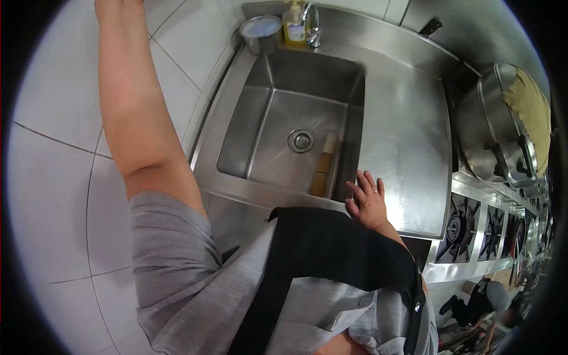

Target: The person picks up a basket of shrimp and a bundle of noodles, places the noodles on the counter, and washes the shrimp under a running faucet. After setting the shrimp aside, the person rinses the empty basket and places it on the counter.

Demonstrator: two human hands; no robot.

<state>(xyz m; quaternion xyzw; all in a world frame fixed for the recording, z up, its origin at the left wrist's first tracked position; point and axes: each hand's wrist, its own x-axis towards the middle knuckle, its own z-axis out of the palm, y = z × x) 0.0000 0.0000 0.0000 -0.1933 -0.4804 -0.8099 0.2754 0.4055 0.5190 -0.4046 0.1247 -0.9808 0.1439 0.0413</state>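
My right hand (367, 201) lies flat with its fingers spread on the front rim of a steel sink (236, 106), at the basin's near right corner, and holds nothing. My left arm (133, 112) stretches up along the white tiled wall; its hand is cut off by the top of the frame. In the basin a wooden-handled tool (323, 168) leans against the right wall, near the drain (300, 140). I wear a grey shirt and a black apron (331, 260).
A faucet (310, 23), a soap bottle (293, 25) and a lidded metal pot (262, 32) stand behind the sink. Right of it lies a steel counter (408, 136), then large pots (494, 127) with a yellow cloth (532, 103) and gas burners (458, 228). Another person (485, 302) crouches at the lower right.
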